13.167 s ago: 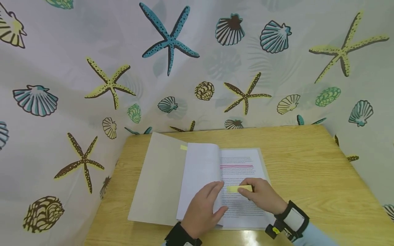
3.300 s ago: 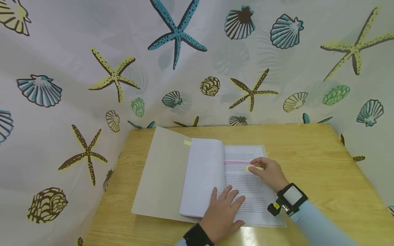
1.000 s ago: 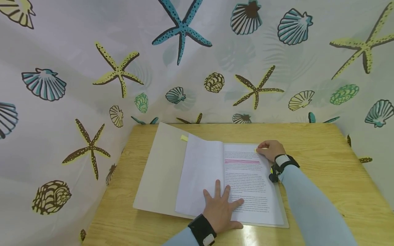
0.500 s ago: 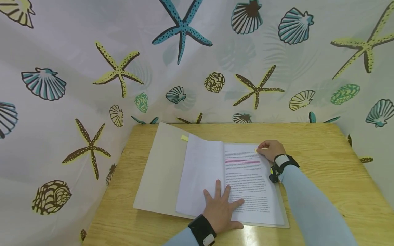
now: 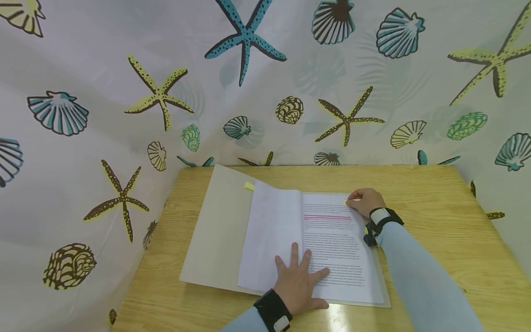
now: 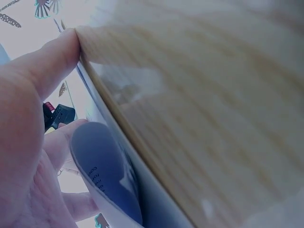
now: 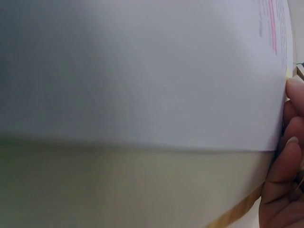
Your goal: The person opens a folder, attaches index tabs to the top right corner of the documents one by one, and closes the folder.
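Note:
An open booklet lies on the table, its grey-white cover folded out to the left. A turned white page lies in the middle and a printed page with pink highlighted lines on the right. My left hand rests palm down across the lower spine, fingers spread; in the left wrist view a page curls up beside its fingers. At the printed page's top right corner, my right hand pinches a yellow sticky note, mostly hidden by the fingertips. The right wrist view shows curled fingers along the page edge.
Another yellow sticky tab sticks out at the top of the turned page. The wooden table extends to both sides, with a shell-and-starfish patterned curtain behind. A camera strap circles the right wrist.
Since the earliest frame, my right hand has carried the yellow sticky note from mid-page to the top right corner. My left hand has flattened onto the booklet. Both hands barely move over the last second.

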